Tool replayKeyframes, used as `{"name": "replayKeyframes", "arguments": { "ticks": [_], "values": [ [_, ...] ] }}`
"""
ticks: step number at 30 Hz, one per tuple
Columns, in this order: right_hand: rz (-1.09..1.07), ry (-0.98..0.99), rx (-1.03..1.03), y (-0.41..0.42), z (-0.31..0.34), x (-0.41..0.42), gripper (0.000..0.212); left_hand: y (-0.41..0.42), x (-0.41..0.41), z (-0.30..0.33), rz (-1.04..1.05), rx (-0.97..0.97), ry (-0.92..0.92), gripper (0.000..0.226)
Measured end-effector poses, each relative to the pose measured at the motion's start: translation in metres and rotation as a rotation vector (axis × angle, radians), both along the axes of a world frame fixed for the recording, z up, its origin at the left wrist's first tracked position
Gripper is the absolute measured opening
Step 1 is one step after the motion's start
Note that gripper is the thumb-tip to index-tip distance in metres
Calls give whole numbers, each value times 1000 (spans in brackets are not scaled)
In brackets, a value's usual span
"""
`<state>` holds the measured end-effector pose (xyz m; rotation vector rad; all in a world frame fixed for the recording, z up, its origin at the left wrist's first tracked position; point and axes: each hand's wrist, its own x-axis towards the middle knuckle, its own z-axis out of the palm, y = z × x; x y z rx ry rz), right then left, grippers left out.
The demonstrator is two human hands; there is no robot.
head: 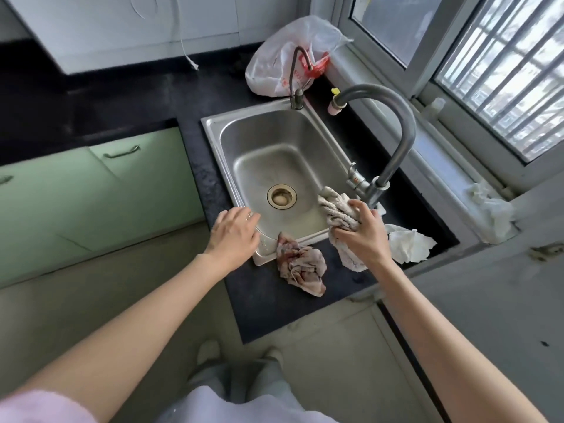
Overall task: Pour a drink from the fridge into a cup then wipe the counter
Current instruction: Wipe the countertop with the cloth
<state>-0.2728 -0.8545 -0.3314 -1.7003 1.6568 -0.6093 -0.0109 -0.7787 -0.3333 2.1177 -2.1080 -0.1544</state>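
Where the dark counter (268,303) ends nearest the person, item one: a crumpled pinkish rag (302,270), lying loose on the counter and overlapping the sink's (213,141) front rim. Item two: left hand (235,236), fingers straight and relaxed, grasping nothing, laid over the sink's near-left corner. Item three: right hand (360,233), fingers curled around a bunched whitish cloth (338,215), held over the sink's near-right edge; one end of the cloth hangs below the hand, the other rises toward the tap base. Item four: a crumpled white paper towel (412,245) on the counter just right of that hand. Item five: stainless sink basin, brass-coloured drain (281,195) at its centre. Item six: tall curved grey faucet (396,141) at the sink's right side, spout arching over the basin. Item seven: smaller thin tap (296,77) at the far rim. Item eight: white plastic bag (287,59) with red print, on the counter behind the thin tap. No cup or drink is in view.
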Motion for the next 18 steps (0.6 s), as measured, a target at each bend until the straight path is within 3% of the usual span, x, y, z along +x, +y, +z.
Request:
{"name": "replayKeyframes", "arguments": {
  "ticks": [6,10,14,18],
  "values": [
    [32,-62,-38,6,36,65,67,13,50,19,46,-121,9,33],
    [57,-133,-13,17,44,132,67,26,104,27,73,-155,7,48],
    [65,-221,32,38,47,211,61,50,170,27,132,-194,31,31],
    [133,-266,74,62,50,293,54,85,244,25,187,-225,-1,33]
  ]
}}
